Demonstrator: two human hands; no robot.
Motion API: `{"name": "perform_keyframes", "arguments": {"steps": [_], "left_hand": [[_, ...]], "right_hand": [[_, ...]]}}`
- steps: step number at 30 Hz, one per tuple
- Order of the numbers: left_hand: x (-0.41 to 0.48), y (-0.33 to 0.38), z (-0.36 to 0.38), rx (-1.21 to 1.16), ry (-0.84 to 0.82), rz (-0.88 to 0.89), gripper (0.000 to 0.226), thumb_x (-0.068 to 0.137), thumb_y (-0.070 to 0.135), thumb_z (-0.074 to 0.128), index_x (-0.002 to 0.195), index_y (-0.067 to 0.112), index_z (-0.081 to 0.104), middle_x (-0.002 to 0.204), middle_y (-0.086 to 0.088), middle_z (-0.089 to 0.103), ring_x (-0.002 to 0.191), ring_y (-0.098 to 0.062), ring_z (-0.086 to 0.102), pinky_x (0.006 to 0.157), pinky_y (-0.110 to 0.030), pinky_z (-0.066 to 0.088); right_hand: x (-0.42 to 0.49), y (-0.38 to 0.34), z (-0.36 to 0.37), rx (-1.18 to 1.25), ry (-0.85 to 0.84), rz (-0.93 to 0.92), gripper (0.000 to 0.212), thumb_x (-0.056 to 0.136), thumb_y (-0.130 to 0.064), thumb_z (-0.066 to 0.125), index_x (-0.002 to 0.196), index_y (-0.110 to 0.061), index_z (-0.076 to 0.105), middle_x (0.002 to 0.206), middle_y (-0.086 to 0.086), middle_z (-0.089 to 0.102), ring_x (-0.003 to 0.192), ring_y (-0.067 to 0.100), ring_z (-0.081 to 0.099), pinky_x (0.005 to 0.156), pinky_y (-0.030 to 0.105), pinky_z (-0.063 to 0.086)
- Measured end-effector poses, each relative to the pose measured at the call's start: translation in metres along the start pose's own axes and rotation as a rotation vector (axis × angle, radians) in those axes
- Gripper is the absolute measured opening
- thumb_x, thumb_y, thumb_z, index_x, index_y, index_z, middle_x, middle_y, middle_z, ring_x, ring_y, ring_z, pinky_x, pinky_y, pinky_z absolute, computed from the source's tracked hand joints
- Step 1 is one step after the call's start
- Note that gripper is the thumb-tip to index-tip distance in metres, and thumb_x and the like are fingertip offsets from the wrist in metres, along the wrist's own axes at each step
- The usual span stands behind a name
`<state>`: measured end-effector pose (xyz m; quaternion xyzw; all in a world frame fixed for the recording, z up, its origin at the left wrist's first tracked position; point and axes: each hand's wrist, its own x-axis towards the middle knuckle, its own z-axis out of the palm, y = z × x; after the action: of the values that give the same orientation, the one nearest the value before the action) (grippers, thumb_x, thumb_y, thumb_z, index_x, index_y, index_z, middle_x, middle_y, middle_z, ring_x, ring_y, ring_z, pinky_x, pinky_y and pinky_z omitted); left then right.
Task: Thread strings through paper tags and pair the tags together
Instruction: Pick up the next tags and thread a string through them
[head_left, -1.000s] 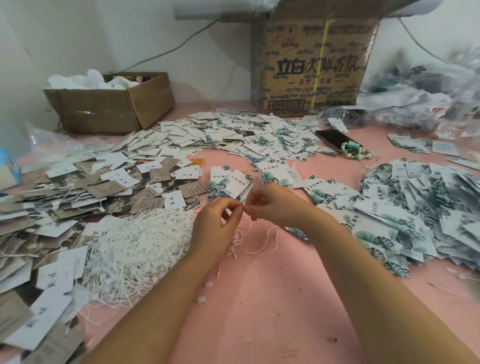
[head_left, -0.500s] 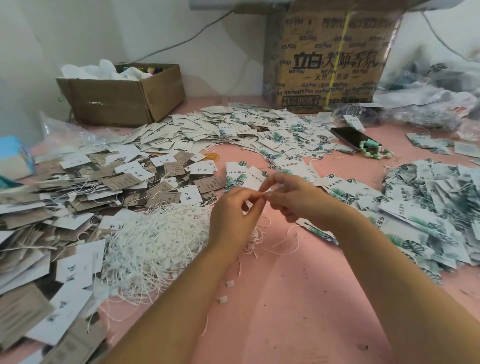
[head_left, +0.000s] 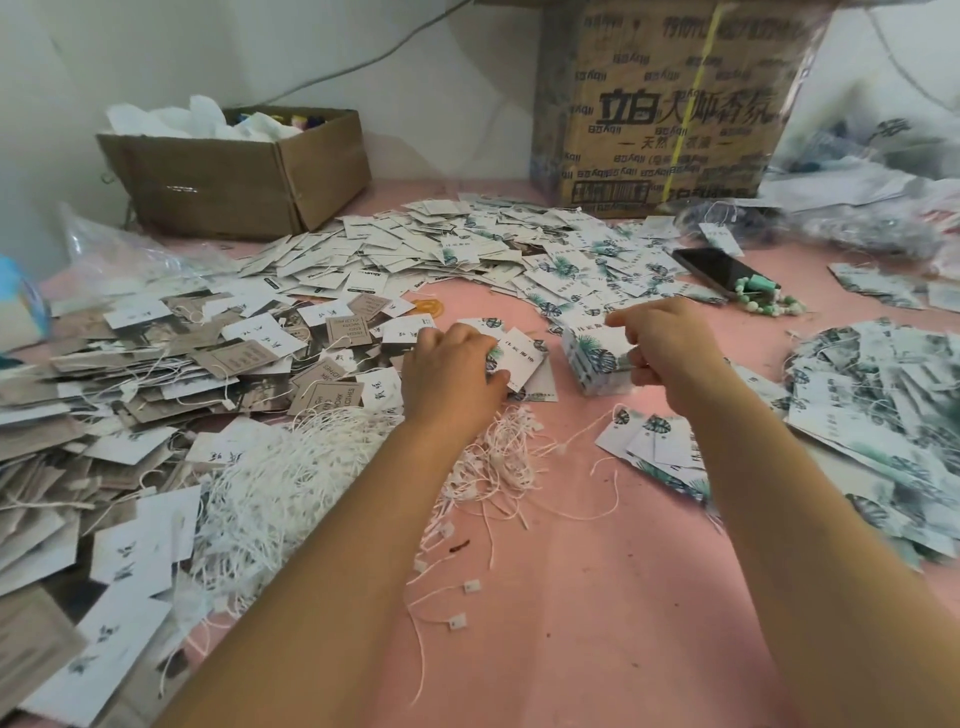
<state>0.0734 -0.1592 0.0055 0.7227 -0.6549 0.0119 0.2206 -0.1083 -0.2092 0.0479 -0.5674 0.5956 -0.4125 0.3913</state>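
My left hand (head_left: 454, 374) lies on a small heap of white tags (head_left: 524, 358) at the table's middle, with thumb and fingers pinching the edge of one tag. Just to the right, my right hand (head_left: 662, 345) grips a short stack of leaf-printed tags (head_left: 595, 358) by its right side. A pile of loose white strings (head_left: 291, 467) with small clasps spreads in front of my left forearm. A few leaf tags with a string attached (head_left: 649, 439) lie flat under my right forearm.
Heaps of brown and white tags (head_left: 171, 374) fill the left, leaf tags (head_left: 883, 415) the right, more tags (head_left: 467, 249) the back. An open cardboard box (head_left: 234, 176), a big printed carton (head_left: 670, 104), a phone (head_left: 719, 270) and green beads (head_left: 769, 304) stand behind on the pink table (head_left: 597, 597).
Both hands, which pinched a string together above the table, have parted and reached forward. The left is now on the white tags, the right on the leaf-tag stack.
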Motion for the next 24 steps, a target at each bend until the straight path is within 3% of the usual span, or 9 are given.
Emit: {"name": "perform_keyframes", "arguments": {"steps": [4, 9, 12, 17, 24], "left_hand": [[0.009, 0.003, 0.008, 0.112, -0.067, -0.08, 0.05, 0.092, 0.05, 0.048, 0.131, 0.018, 0.049, 0.136, -0.004, 0.046, 0.121, -0.03, 0.037, 0.093, -0.04, 0.034], [0.013, 0.004, 0.012, 0.081, -0.073, -0.179, 0.058, 0.087, 0.052, 0.054, 0.128, 0.011, 0.05, 0.134, -0.012, 0.046, 0.12, -0.034, 0.041, 0.094, -0.041, 0.038], [0.014, 0.004, 0.008, 0.005, -0.062, -0.217, 0.05, 0.086, 0.046, 0.06, 0.12, 0.01, 0.057, 0.126, -0.012, 0.053, 0.117, -0.033, 0.045, 0.091, -0.039, 0.041], [0.017, 0.007, 0.002, -0.125, -0.085, -0.279, 0.034, 0.081, 0.037, 0.07, 0.099, 0.009, 0.066, 0.104, -0.009, 0.067, 0.099, -0.029, 0.059, 0.079, -0.035, 0.049], [0.018, 0.005, -0.005, -0.34, -0.2, -0.384, 0.023, 0.076, 0.023, 0.077, 0.089, 0.01, 0.063, 0.084, -0.003, 0.056, 0.079, -0.02, 0.053, 0.07, -0.028, 0.04]], "right_hand": [[0.01, 0.011, -0.008, -0.318, 0.109, -0.108, 0.021, 0.08, -0.005, 0.048, 0.062, 0.001, 0.057, 0.05, 0.008, 0.036, 0.045, 0.023, 0.037, 0.057, 0.037, 0.041], [0.02, 0.023, -0.017, -0.541, 0.166, -0.068, 0.024, 0.082, -0.016, 0.056, 0.08, 0.004, 0.068, 0.071, 0.021, 0.064, 0.065, 0.028, 0.054, 0.066, 0.033, 0.047], [0.023, 0.028, -0.018, -0.641, 0.146, -0.047, 0.039, 0.087, -0.037, 0.058, 0.072, -0.001, 0.06, 0.06, 0.011, 0.053, 0.058, 0.025, 0.049, 0.061, 0.03, 0.042], [0.021, 0.03, -0.009, -0.64, 0.11, -0.003, 0.054, 0.08, -0.057, 0.059, 0.067, -0.005, 0.05, 0.059, 0.007, 0.046, 0.053, 0.022, 0.043, 0.049, 0.027, 0.03], [0.021, 0.03, -0.011, -0.601, 0.108, -0.012, 0.047, 0.082, -0.047, 0.063, 0.073, -0.001, 0.064, 0.057, 0.007, 0.049, 0.054, 0.023, 0.044, 0.05, 0.027, 0.031]]}}
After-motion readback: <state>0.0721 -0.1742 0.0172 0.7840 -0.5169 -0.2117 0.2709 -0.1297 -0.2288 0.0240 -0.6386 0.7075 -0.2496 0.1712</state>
